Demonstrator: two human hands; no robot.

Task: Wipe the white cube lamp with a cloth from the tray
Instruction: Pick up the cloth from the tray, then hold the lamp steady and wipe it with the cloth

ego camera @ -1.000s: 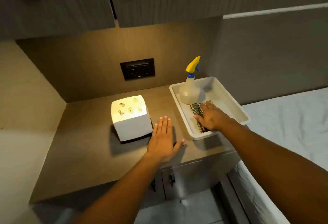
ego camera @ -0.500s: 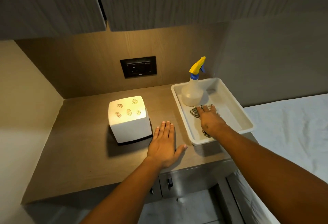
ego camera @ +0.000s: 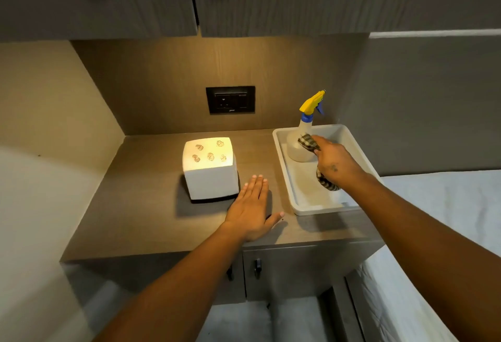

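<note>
The cloth (ego camera: 309, 143), checked and dark, is bunched in the right hand (ego camera: 334, 164), whose grip is closed around it above the tray (ego camera: 303, 206); one end sticks up by the spray bottle (ego camera: 301, 146), the other hangs below the palm. The lamp (ego camera: 210, 166) glows on the table (ego camera: 141, 206), well left of that hand. The left hand (ego camera: 250, 211) lies flat, fingers spread, holding nothing, just beside the lamp's near right corner
</note>
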